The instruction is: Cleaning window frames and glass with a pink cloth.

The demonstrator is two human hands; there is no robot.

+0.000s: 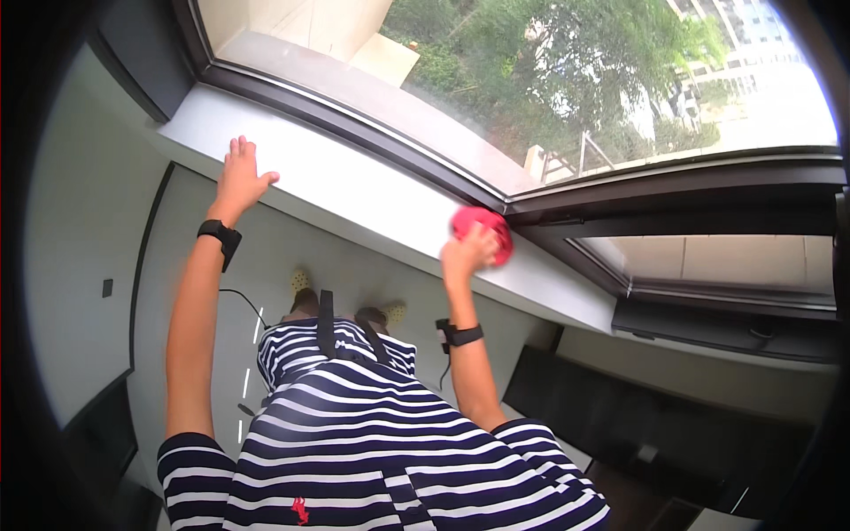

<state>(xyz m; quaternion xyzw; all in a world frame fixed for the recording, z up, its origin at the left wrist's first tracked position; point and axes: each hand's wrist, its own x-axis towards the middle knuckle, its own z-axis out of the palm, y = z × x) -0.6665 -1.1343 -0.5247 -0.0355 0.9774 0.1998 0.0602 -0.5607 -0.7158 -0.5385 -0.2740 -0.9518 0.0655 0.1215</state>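
Observation:
A red cloth (479, 218) lies bunched on the white windowsill (354, 181), against the dark window frame near its corner. My right hand (467, 254) presses on the cloth from above, its fingers bent over it and slightly smeared by motion. Further left, my left hand (241, 181) rests at the front edge of the sill with its fingers stretched out and thumb apart, holding nothing. Each wrist wears a black band, and a thin cable hangs near the right one.
Beyond the sill stands a large window (531, 97) with trees outside. At the right, a dark-framed window sash (699, 203) juts over the sill's end. A long dark panel (637, 425) lies lower right. My feet in yellow clogs (301, 280) stand on the floor below the sill.

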